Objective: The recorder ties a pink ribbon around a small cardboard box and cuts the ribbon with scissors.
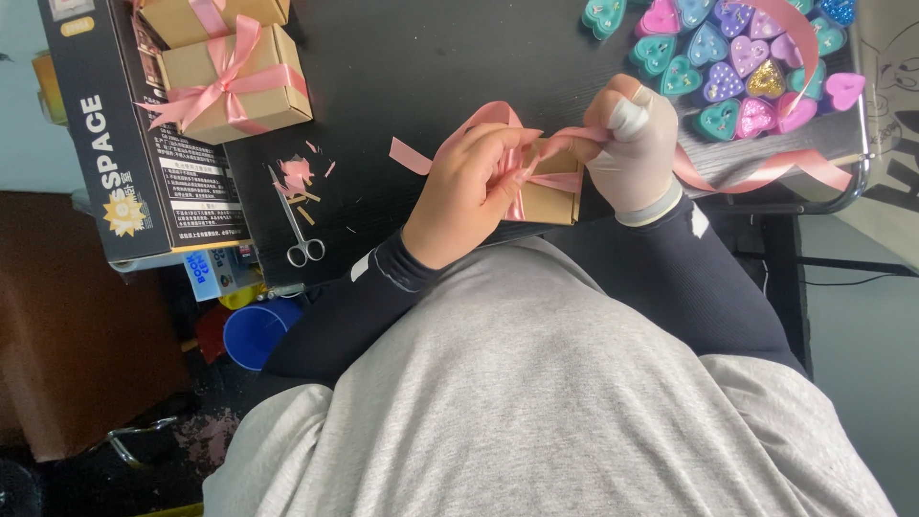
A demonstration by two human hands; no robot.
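Note:
A small brown cardboard box [557, 199] sits at the near edge of the black table [402, 67], wrapped with pink ribbon [766, 170]. My left hand [471, 187], bare, pinches a ribbon loop over the box's left side. My right hand [639, 144], in a white glove, grips the ribbon at the box's upper right. Both hands pull strands together above the box. The ribbon's long tail runs right along the table edge and curls up over the hearts. Most of the box top is hidden by my fingers.
Two finished brown boxes with pink bows [235, 81] rest on a large dark carton [124, 153] at the left. Scissors [302, 230] and ribbon scraps [297, 175] lie nearby. Several colourful heart-shaped cases [728, 72] crowd the far right. A blue cup [254, 330] stands below the table.

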